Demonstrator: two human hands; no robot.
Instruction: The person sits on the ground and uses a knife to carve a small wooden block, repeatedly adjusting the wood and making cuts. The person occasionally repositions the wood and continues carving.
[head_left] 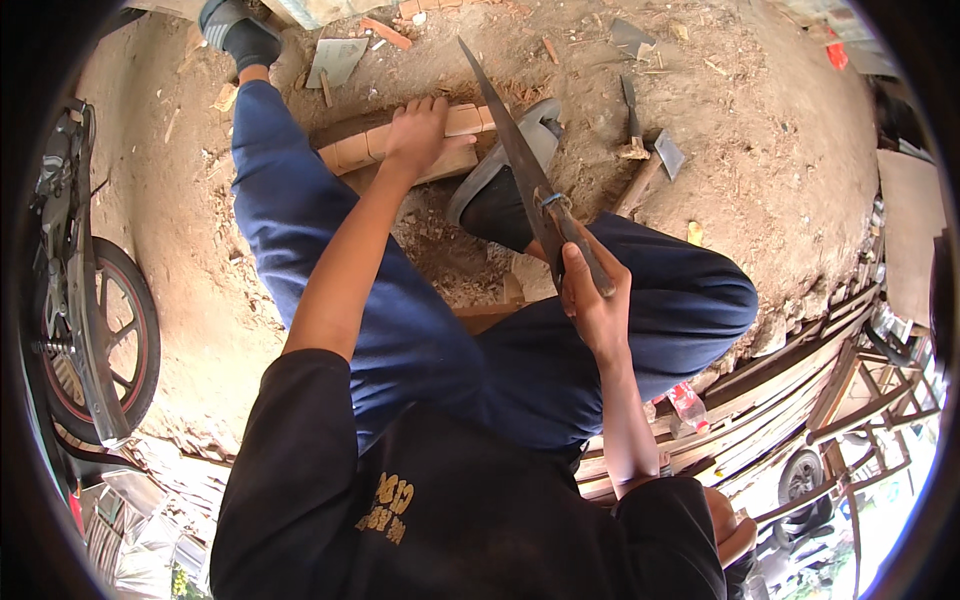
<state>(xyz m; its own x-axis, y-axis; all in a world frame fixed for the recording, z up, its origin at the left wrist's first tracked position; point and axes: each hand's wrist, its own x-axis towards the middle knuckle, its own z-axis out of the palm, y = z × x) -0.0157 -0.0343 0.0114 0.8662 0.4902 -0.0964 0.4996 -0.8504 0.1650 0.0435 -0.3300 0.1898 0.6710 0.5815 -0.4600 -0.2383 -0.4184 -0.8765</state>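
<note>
My right hand [592, 295] is closed round the wooden handle of a handsaw [515, 140]. The saw's long dark blade tapers and points up and away to the left, raised over my sandalled foot [530, 150]. A blue tie is wound where the blade meets the handle. My left hand [418, 135] lies over a pale piece of wood [352, 152] on the ground, its fingers curled over the far edge. Crosswise lines divide the top of this wood into blocks. Below it shows another wooden piece [455, 163], partly hidden by my hand and foot.
Right of my foot lie a chisel-like tool [630, 108] and a metal-bladed tool [669, 155] with a wooden handle. A flat grey piece [338, 62] and wood scraps are farther off. A motorcycle [125, 320] stands left. Planks [765, 400] and a plastic bottle [688, 408] lie right.
</note>
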